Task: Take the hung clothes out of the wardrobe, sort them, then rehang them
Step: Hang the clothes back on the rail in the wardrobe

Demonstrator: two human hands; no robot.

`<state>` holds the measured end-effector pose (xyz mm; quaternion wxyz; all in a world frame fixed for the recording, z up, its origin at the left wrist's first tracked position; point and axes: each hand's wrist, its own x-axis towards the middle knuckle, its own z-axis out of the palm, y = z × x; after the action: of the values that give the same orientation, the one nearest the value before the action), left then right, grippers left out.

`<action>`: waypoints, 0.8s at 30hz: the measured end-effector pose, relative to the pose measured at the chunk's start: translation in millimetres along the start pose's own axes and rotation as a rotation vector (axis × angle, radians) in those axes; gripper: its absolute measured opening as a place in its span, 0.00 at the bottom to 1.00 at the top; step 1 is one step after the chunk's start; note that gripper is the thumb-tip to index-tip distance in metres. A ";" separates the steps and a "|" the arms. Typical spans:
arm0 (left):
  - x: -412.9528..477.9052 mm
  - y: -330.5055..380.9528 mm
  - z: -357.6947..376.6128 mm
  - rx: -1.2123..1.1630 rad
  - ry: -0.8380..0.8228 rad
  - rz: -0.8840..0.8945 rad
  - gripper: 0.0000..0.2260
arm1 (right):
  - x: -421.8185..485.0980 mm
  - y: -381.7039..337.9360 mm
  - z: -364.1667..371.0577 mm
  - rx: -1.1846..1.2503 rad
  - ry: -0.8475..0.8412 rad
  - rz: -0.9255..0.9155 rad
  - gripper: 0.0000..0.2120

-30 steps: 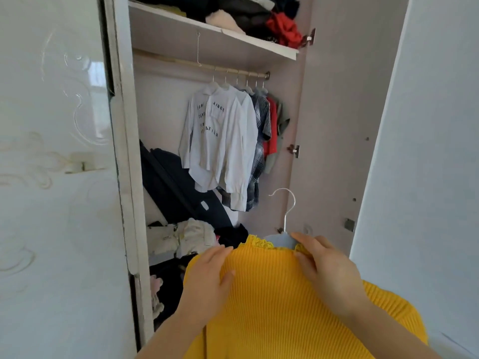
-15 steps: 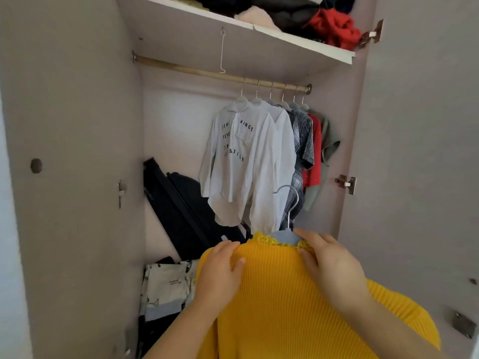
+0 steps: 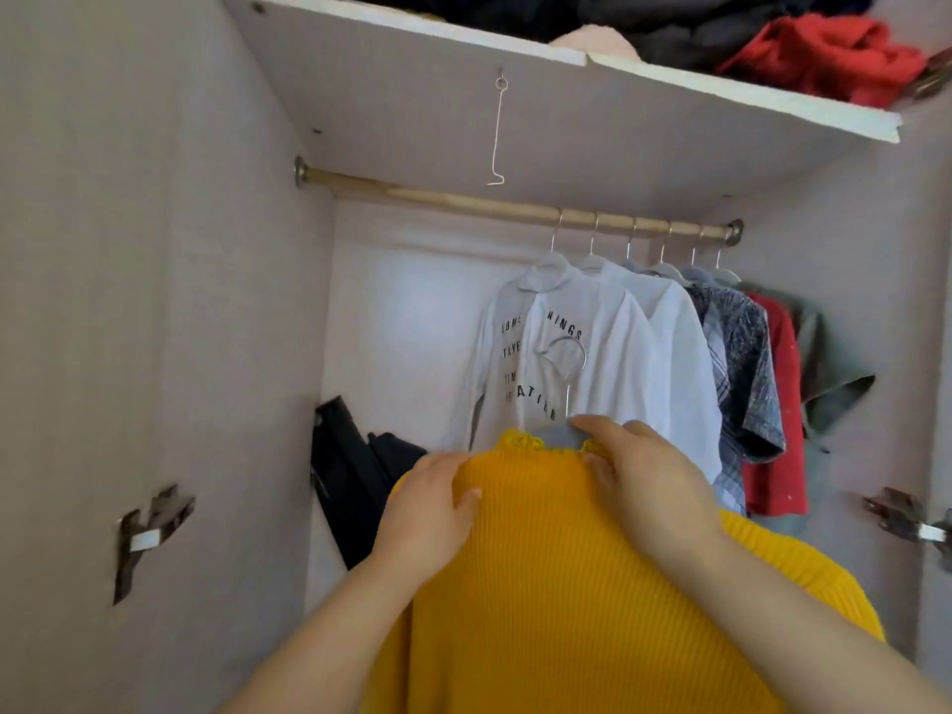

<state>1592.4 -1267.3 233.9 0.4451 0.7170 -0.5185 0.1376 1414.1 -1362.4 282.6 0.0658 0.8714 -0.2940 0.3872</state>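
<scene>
Compared with a second ago, the ribbed yellow knit sweater (image 3: 592,584) on its grey hanger (image 3: 559,435) sits higher and closer to the wooden wardrobe rail (image 3: 463,201), and the view has moved inside the wardrobe; I judge rehanging is the step at hand. The left hand (image 3: 430,507) grips the sweater's left shoulder, fingers (image 3: 466,499) curled over the knit. The right hand (image 3: 649,481) pinches the collar and hanger at the neck. The sweater hangs lengthwise downward, its metal hook (image 3: 569,368) pointing up, well below the rail's bare left stretch, in front of the white printed shirt (image 3: 541,353).
</scene>
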 end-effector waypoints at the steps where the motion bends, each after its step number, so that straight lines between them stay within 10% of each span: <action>1: 17.5 -6.7 0.2 0.027 0.032 0.012 0.19 | 22.1 5.3 8.0 0.004 0.006 -0.018 0.18; 24: 220.4 -95.3 -14.8 0.363 0.298 -0.018 0.20 | 390.4 33.2 59.7 0.025 0.282 -0.064 0.19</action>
<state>1772.5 -1386.2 340.3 0.3816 0.7618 -0.4072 0.3290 1639.2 -1590.1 516.2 0.1080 0.8179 -0.2489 0.5074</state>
